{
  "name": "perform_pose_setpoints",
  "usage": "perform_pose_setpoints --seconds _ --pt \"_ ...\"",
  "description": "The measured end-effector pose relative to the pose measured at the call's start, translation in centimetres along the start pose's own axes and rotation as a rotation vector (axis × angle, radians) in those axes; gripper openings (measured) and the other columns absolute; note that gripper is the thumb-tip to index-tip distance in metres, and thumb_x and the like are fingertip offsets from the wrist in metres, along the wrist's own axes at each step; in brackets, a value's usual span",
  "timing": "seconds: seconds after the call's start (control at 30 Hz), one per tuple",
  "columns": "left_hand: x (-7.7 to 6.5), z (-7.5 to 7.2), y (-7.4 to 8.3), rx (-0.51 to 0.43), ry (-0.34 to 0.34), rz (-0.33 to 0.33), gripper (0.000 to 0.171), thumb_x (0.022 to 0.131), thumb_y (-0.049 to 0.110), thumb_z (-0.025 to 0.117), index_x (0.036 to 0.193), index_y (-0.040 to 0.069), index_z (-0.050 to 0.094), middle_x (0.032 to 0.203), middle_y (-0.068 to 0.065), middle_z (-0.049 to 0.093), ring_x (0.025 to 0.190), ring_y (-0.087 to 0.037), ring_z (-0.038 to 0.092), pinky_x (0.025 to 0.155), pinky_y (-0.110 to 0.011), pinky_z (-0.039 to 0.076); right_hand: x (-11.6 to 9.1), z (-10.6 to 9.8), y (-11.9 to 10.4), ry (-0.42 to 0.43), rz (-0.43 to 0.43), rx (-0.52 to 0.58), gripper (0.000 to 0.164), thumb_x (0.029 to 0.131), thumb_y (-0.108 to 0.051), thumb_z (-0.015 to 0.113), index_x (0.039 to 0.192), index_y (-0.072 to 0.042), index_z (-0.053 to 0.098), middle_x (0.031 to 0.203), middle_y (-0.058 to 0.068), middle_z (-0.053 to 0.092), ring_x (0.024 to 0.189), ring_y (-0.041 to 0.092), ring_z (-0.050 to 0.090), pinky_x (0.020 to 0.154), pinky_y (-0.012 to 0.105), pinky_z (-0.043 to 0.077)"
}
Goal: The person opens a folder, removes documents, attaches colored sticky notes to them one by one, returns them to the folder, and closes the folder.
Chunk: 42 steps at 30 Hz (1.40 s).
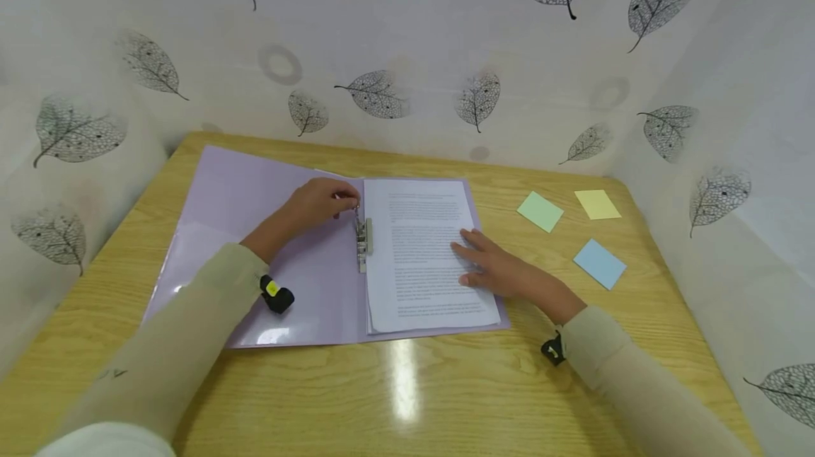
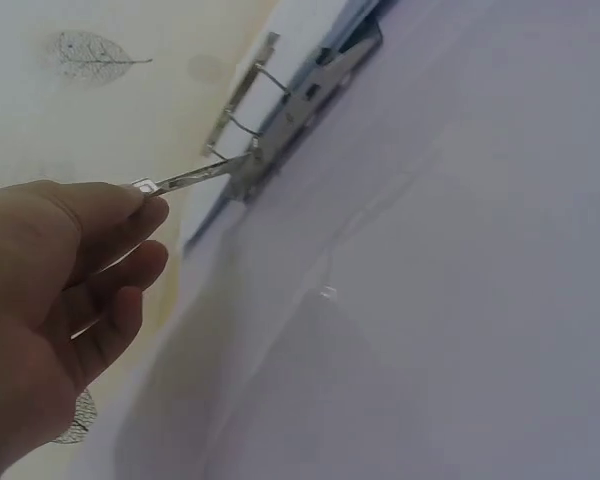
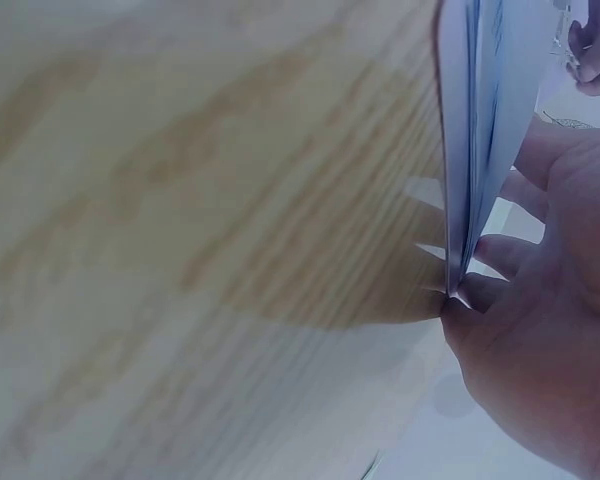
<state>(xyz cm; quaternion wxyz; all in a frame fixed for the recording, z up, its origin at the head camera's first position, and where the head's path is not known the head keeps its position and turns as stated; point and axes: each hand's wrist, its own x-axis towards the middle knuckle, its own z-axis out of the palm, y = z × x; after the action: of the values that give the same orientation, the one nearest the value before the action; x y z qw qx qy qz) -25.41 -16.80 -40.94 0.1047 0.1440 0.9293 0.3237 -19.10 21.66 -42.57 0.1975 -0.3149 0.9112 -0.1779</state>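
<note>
An open lilac lever arch folder (image 1: pixel 305 319) lies on the wooden table, with a stack of printed sheets (image 1: pixel 426 259) on its right side. My left hand (image 1: pixel 318 202) pinches the end of the metal lever (image 2: pixel 195 178) between thumb and forefinger. The lever stands out from the clip mechanism (image 2: pixel 310 100) at the folder's spine, and thin metal prongs show beside it in the left wrist view. My right hand (image 1: pixel 490 266) rests with spread fingers on the right edge of the sheets. In the right wrist view the fingers (image 3: pixel 505 255) touch the paper edge.
Right of the folder lie a green sticky note (image 1: pixel 540 211), a yellow one (image 1: pixel 597 204) and a blue one (image 1: pixel 600 264). A wall covering with a leaf pattern (image 1: pixel 407 32) rises behind and beside the table (image 1: pixel 471 393).
</note>
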Motion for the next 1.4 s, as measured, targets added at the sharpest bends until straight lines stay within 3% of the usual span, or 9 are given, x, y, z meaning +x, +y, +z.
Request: perform_pose_setpoints --seconds 0.1,0.33,0.53,0.7,0.87,1.13,1.4 --pt "0.8 0.6 -0.7 -0.001 0.009 0.004 0.027 0.101 0.028 0.061 0.121 0.014 0.073 0.107 -0.004 0.073 0.078 -0.019 0.064 0.072 -0.036 0.048 0.1 0.0 0.0 -0.005 0.002 -0.002 0.072 0.1 -0.03 0.063 0.158 -0.004 0.029 0.166 0.025 0.009 0.152 0.048 0.005 0.121 0.062 0.017" --pt "1.6 1.6 -1.0 0.039 0.008 0.019 0.028 0.1 0.026 0.062 0.12 0.012 0.074 0.119 -0.007 0.072 0.105 -0.024 0.062 0.094 -0.046 0.048 0.1 0.1 0.0 -0.007 0.005 -0.014 0.071 0.1 -0.029 0.063 0.158 -0.004 0.03 0.166 0.025 0.009 0.153 0.048 0.006 0.121 0.062 0.017" --pt "1.5 1.7 -0.8 0.012 0.018 -0.004 0.032 0.1 0.028 0.061 0.125 0.011 0.072 0.123 -0.008 0.071 0.109 -0.025 0.061 0.098 -0.048 0.047 0.0 0.0 -0.1 0.008 -0.001 -0.005 0.071 0.1 -0.027 0.064 0.157 -0.003 0.03 0.166 0.026 0.01 0.152 0.049 0.006 0.121 0.062 0.017" --pt "0.6 1.2 -1.1 -0.091 0.05 0.003 0.036 0.101 0.022 0.058 0.133 0.007 0.066 0.124 -0.013 0.068 0.095 -0.025 0.064 0.088 -0.042 0.052 0.0 -0.1 -0.2 0.002 0.004 -0.004 0.071 0.1 -0.028 0.063 0.158 -0.004 0.029 0.167 0.025 0.009 0.153 0.047 0.005 0.121 0.061 0.018" --pt "-1.9 0.7 -0.7 -0.195 0.056 -0.036 0.036 0.103 0.024 0.06 0.136 0.009 0.063 0.128 -0.013 0.067 0.095 -0.023 0.065 0.078 -0.033 0.055 0.0 -0.1 -0.4 -0.015 0.026 0.011 0.072 0.1 -0.03 0.063 0.158 -0.005 0.028 0.167 0.024 0.007 0.153 0.046 0.004 0.121 0.061 0.017" --pt "-8.4 0.7 0.8 -0.317 0.096 -0.055 0.045 0.101 0.038 0.062 0.138 0.012 0.062 0.118 -0.008 0.071 0.096 -0.024 0.065 0.069 -0.031 0.052 -0.4 -0.2 -0.4 -0.008 0.029 0.026 0.071 0.1 -0.027 0.063 0.158 -0.004 0.028 0.167 0.024 0.007 0.153 0.047 0.003 0.121 0.062 0.016" --pt "-15.3 1.9 1.1 -0.358 0.2 -0.087 0.046 0.1 0.041 0.062 0.137 0.013 0.062 0.12 -0.006 0.071 0.1 -0.015 0.066 0.081 -0.02 0.053 -0.3 0.1 -0.2 -0.005 0.03 0.046 0.071 0.101 -0.028 0.062 0.159 -0.006 0.027 0.168 0.022 0.006 0.154 0.046 0.001 0.121 0.063 0.015"
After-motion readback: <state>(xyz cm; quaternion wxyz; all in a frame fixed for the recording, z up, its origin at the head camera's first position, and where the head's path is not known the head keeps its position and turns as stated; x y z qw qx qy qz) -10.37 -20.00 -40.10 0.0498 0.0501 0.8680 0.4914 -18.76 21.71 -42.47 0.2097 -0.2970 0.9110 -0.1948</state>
